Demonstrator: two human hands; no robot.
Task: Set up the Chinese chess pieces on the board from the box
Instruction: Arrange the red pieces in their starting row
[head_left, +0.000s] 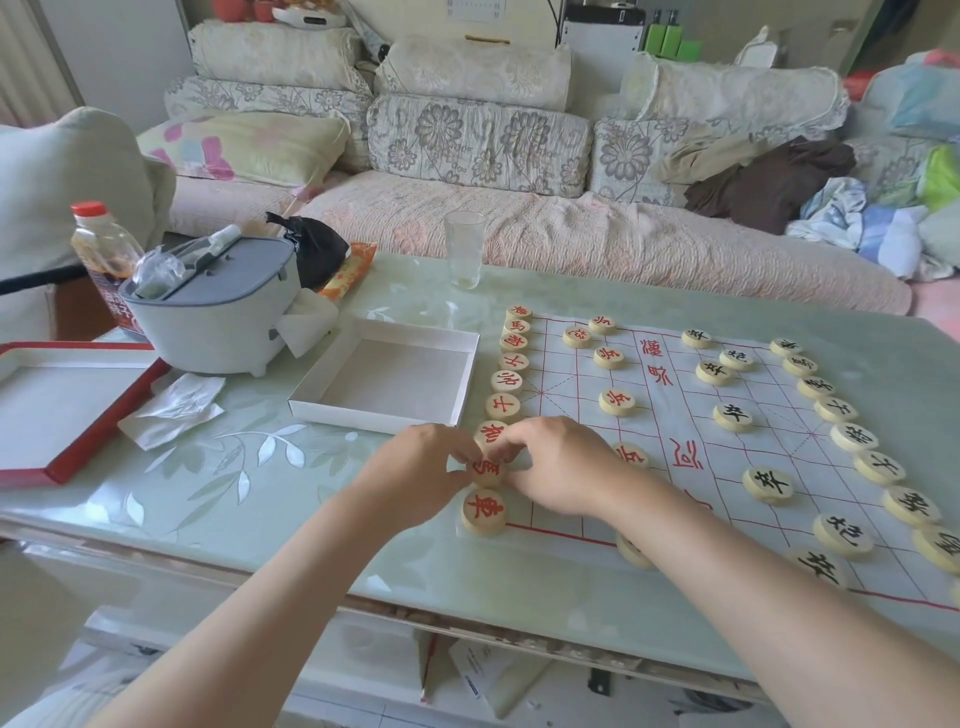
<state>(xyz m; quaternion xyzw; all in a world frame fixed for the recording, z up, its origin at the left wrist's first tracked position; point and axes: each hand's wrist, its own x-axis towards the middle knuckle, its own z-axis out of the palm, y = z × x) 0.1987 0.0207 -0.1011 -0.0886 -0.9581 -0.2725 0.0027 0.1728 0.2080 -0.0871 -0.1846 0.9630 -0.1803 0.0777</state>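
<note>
A white cloth board (691, 447) with red lines lies on the glass table. Red-lettered wooden pieces form a column along its left edge, with several more red ones inside. Black-lettered pieces line the right side. The white box (322, 400) left of the board holds no pieces. My left hand (421, 478) and my right hand (561, 467) meet over the left column, and the fingertips of both pinch one red piece (487, 470) that lies flat on the board. Just below it sits a red chariot piece (484, 512). My right forearm covers part of a piece near the front edge.
A red-rimmed box lid (78, 457) lies at far left, with crumpled tissue (174, 410) beside it. A grey-white lidded bin (213, 317), a sauce bottle (101, 249), a black bag (311, 244) and a clear glass (464, 249) stand behind. A sofa runs along the far side.
</note>
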